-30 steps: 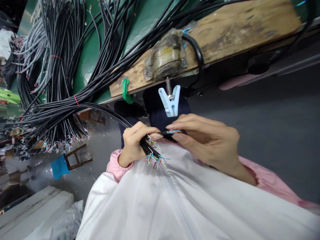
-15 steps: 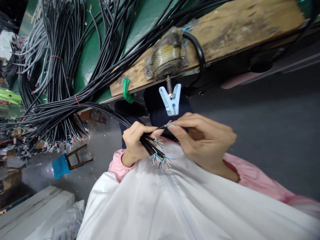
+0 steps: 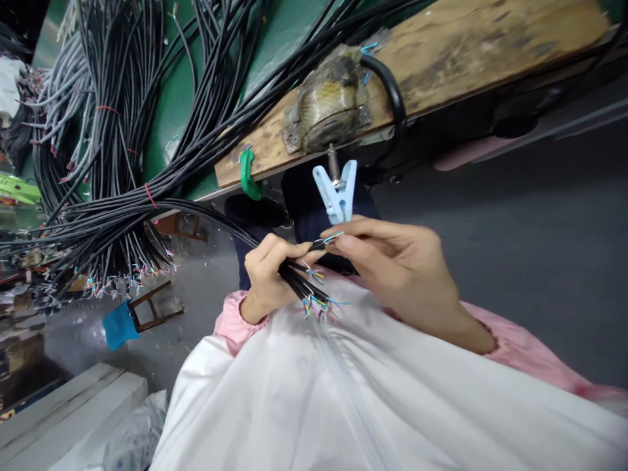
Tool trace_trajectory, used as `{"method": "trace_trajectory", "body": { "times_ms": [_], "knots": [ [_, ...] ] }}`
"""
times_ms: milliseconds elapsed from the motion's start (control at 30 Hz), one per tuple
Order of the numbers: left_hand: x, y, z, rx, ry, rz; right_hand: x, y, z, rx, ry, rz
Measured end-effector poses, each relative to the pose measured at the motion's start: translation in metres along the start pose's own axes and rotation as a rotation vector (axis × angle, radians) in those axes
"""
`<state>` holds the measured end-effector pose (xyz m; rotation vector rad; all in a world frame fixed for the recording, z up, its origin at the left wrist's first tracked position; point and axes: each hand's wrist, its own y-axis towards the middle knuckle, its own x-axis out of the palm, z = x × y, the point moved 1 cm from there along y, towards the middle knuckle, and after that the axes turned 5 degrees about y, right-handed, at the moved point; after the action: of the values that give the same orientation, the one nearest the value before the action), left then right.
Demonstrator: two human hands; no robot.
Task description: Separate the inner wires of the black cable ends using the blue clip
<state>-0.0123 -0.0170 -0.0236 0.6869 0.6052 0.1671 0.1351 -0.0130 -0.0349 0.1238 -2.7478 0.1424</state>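
My left hand [image 3: 267,275] is closed round a small bundle of black cables [image 3: 301,288], whose stripped coloured wire ends [image 3: 321,306] fan out below the fist. My right hand [image 3: 392,265] pinches the stripped tip of a single black cable [image 3: 326,239] between thumb and forefinger, just under a light blue clothespin clip [image 3: 336,190]. The clip hangs on a metal pin beneath a worn motor-like fixture [image 3: 331,104] mounted on a wooden board [image 3: 466,52]. Both hands sit above a white apron [image 3: 343,392] on my lap.
A large mass of black and grey cables [image 3: 122,131] drapes over the green bench [image 3: 171,124] at the left, its stripped ends hanging down. A green hook [image 3: 249,176] hangs at the board's edge. A blue-padded stool [image 3: 125,320] and white boxes [image 3: 63,405] stand on the grey floor.
My right hand has raised the single cable's tip up and a little left, from beside the left hand to just below the blue clip. The left hand keeps its bundle.
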Motion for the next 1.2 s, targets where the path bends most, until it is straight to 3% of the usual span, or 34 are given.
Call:
{"method": "trace_trajectory", "body": {
  "times_ms": [200,367,467,733,833,933,1100,1200],
  "knots": [
    [0.000,0.002,0.001,-0.025,0.047,-0.016,-0.002,0.002,-0.010,-0.262,-0.356,0.055],
    [-0.015,0.016,0.004,-0.120,-0.033,-0.369,-0.005,0.006,-0.018,-0.464,-0.533,-0.066],
    [-0.019,0.021,0.002,-0.097,-0.118,-0.457,-0.005,0.006,-0.019,-0.523,-0.504,-0.102],
    [-0.008,0.015,0.001,-0.105,-0.160,-0.251,-0.008,0.008,-0.017,-0.387,-0.423,-0.181],
    [-0.008,0.014,0.004,-0.096,-0.175,-0.201,-0.013,0.008,-0.016,-0.379,-0.444,-0.093],
    [-0.009,0.015,0.006,-0.104,-0.187,-0.203,-0.014,0.008,-0.015,-0.394,-0.437,-0.043],
    [-0.011,0.015,0.003,-0.140,-0.214,-0.252,-0.009,0.009,-0.014,-0.449,-0.373,-0.196],
    [-0.012,0.015,0.001,-0.151,-0.182,-0.321,-0.009,0.010,-0.015,-0.484,-0.418,-0.226]
  ]
}}
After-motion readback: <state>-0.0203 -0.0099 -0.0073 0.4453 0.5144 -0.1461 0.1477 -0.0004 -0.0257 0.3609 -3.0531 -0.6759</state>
